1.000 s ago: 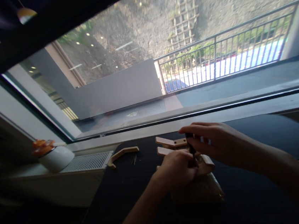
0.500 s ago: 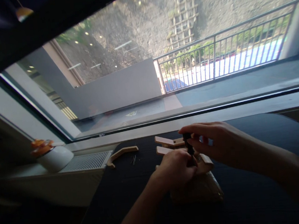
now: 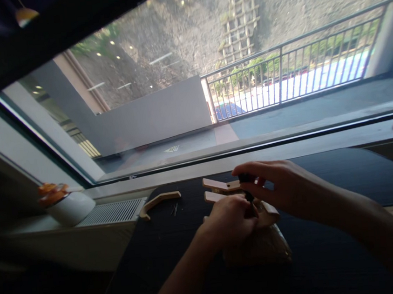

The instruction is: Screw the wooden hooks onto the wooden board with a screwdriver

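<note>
My right hand (image 3: 275, 181) is closed round the black handle of a screwdriver (image 3: 245, 178), held nearly upright with its tip pointing down. My left hand (image 3: 228, 218) is curled beside the lower end of the screwdriver, its fingertips together; what they pinch is hidden. Beneath both hands is a wooden assembly with two light-coloured arms (image 3: 218, 184) reaching left and a curved wooden part (image 3: 270, 210) on the right. It rests on a clear-wrapped package (image 3: 260, 250), partly covered by my left hand.
On the dark table (image 3: 152, 259), a bent wooden piece (image 3: 161, 198) lies left, near several thin screws (image 3: 175, 209). A white pot with an orange top (image 3: 70, 207) stands on the sill by a vent grille (image 3: 114, 212). A large window (image 3: 166, 122) rises behind the table.
My right fingers have shifted slightly left on the screwdriver handle and cover more of it. My left hand and the wooden pieces stay nearly in place; the view has moved a little.
</note>
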The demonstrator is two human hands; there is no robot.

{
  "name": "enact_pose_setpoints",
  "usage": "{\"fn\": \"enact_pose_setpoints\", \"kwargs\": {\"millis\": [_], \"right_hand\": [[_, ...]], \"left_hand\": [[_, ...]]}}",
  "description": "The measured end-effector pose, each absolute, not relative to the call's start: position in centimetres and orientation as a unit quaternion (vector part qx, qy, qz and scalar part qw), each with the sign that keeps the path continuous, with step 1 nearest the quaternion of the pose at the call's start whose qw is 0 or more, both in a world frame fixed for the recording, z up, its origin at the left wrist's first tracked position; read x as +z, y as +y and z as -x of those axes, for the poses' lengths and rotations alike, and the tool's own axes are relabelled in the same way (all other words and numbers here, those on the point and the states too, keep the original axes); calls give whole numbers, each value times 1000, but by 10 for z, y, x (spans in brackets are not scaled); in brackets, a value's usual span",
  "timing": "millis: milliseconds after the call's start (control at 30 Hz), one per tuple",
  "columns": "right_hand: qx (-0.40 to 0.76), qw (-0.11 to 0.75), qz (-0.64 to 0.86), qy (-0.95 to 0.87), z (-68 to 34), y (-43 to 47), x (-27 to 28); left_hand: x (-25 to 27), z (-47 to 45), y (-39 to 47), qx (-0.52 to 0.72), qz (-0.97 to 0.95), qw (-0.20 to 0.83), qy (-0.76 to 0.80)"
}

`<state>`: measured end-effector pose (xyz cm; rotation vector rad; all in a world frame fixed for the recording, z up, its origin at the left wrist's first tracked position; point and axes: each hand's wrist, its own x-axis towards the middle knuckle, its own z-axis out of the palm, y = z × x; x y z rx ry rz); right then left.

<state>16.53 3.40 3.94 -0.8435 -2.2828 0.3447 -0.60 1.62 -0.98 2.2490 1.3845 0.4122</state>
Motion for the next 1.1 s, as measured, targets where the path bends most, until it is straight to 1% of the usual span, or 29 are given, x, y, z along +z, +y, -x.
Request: {"fn": "enact_pose_setpoints", "kwargs": {"millis": [167, 267, 367, 567, 733, 900, 1100], "right_hand": [[92, 338, 327, -878, -167, 37, 38], [110, 347, 311, -878, -168, 35, 38], [125, 338, 312, -879, -168, 34, 40], [66, 336, 336, -878, -167, 36, 40], [105, 316, 322, -886, -166, 34, 38], [52, 322, 353, -877, -164, 35, 39], [109, 335, 314, -882, -166, 29, 42]], "left_hand": [[-11, 6, 18, 156, -821, 237, 495], [-9, 6, 17, 156, -821, 237, 495], [-7, 6, 17, 152, -822, 242, 493], [-8, 6, 17, 143, -821, 241, 498], [-8, 6, 17, 136, -826, 228, 497], [-7, 5, 17, 140, -823, 231, 499], [-6, 6, 15, 137, -825, 227, 499]]}}
